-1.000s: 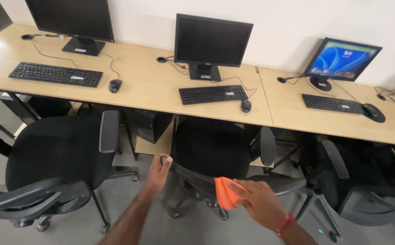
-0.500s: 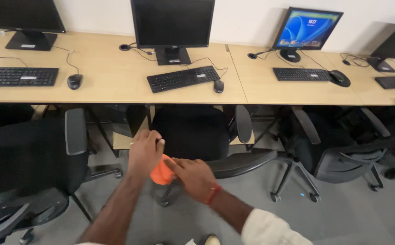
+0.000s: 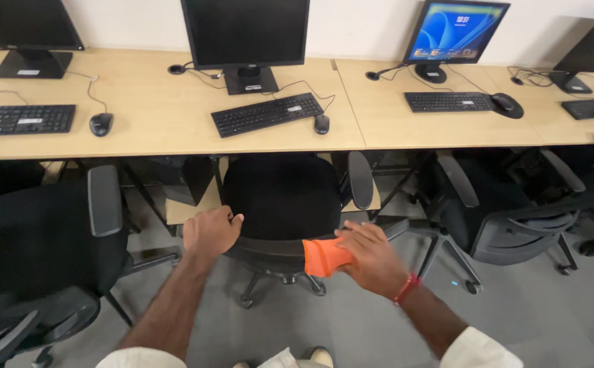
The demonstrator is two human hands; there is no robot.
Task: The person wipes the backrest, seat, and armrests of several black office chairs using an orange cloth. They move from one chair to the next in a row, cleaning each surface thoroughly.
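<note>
The person stands behind the middle office chair (image 3: 282,197), a black one pushed partway under the long wooden surface (image 3: 167,123). The left hand (image 3: 208,232) is curled shut over the left end of the chair's backrest top (image 3: 270,247), knuckles up, gripping the edge. The right hand (image 3: 372,255) lies flatter, fingers pressed down onto an orange cloth (image 3: 324,257), which it holds against the right part of that same backrest top. The cloth sticks out from under the fingers toward the chair's centre, so it sits between the two hands, touching the right one and well apart from the left. A red band (image 3: 406,289) circles the right wrist.

Directly beyond the chair, on the surface, stand a dark monitor (image 3: 246,34), a black keyboard (image 3: 266,114) and a mouse (image 3: 321,123). To the chair's left is another black chair (image 3: 38,245) with its armrest raised; to its right a third chair (image 3: 508,211) sits below a lit blue monitor (image 3: 455,31).
</note>
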